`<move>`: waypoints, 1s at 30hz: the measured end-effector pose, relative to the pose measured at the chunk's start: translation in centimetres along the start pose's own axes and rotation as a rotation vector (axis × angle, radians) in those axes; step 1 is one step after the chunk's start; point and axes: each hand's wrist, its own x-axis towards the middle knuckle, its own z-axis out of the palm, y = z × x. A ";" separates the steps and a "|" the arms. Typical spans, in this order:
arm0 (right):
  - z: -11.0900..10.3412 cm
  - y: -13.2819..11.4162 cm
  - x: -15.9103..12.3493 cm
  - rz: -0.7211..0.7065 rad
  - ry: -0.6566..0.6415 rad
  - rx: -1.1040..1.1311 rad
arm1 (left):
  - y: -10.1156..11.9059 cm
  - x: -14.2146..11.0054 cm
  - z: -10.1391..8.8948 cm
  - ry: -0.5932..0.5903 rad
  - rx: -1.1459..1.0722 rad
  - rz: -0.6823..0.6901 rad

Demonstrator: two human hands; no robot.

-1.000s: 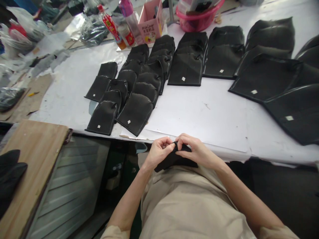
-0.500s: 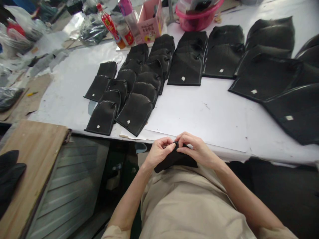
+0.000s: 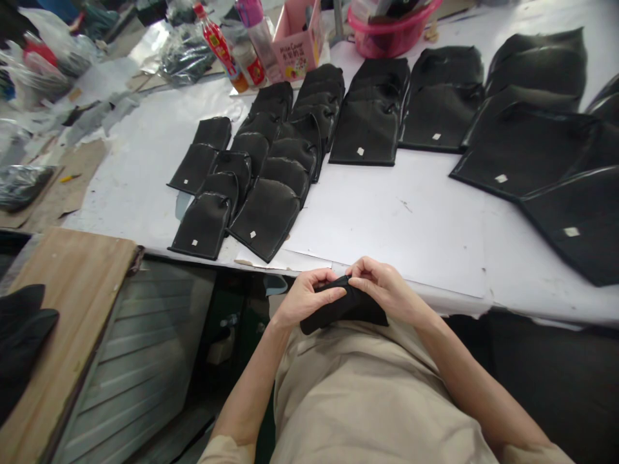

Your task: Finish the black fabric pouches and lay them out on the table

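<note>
A black fabric piece (image 3: pixel 338 309) lies against my lap just below the table's front edge. My left hand (image 3: pixel 307 298) pinches its upper edge between thumb and fingers. Close beside it, my right hand (image 3: pixel 380 287) pinches the same edge, fingertips near those of the left. What small detail sits between the fingertips is hard to make out. On the white-covered table in front lie overlapping flat black pieces, among them one with a small white sticker (image 3: pixel 265 222) and a wider one (image 3: pixel 367 129) farther back.
A pink basin (image 3: pixel 389 32), a pink box (image 3: pixel 297 48) and a red-labelled bottle (image 3: pixel 220 48) stand at the table's back. More large black pieces (image 3: pixel 575 212) lie at right. A wooden board (image 3: pixel 82 283) with dark cloth (image 3: pixel 24 341) is at left.
My left thumb now lies straighter along the black fabric's edge, and my right fingers have closed in on it. The whole view has shifted slightly.
</note>
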 end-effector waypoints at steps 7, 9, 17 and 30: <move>-0.1 0.1 0.0 0.008 0.001 -0.050 | 0.1 -0.1 0.2 0.036 0.003 -0.019; -0.1 0.2 -0.1 0.003 0.001 -0.063 | 0.1 0.0 0.2 0.045 0.018 -0.032; -0.5 0.6 0.1 0.001 -0.010 -0.144 | 0.0 0.1 0.4 0.060 0.044 -0.037; 0.3 0.0 0.1 -0.065 -0.057 -0.131 | 0.5 -0.3 -0.6 0.050 -0.137 0.034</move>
